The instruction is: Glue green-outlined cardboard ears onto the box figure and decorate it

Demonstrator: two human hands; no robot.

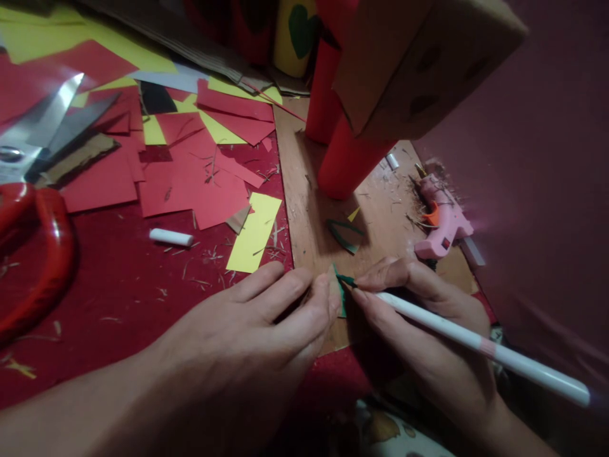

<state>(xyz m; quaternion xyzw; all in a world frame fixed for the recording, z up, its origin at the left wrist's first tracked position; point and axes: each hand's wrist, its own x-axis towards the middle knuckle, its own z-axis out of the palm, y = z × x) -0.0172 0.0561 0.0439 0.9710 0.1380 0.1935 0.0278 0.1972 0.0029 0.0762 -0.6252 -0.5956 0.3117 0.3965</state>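
Palm down, the left hand (pixel 257 330) curls near the right hand (pixel 432 355), closed in a pinching grip.

The hands (pixel 259 330) hold a green-edged scrap (pixel 340 299) and a white pen (pixel 518 363).

your pen (pixel 428 320) was white with a pale pink band (pixel 487 346); your small piece (pixel 341 298) was tan, edged in green. you had red tubes (pixel 340 168), a pink glue gun (pixel 445 228) with an orange trigger (pixel 432 216), red-handled scissors (pixel 59 238), red and yellow paper scraps (pixel 195 197), and a yellow cylinder (pixel 284 41) bearing a heart (pixel 302 32) (dark green, that one).
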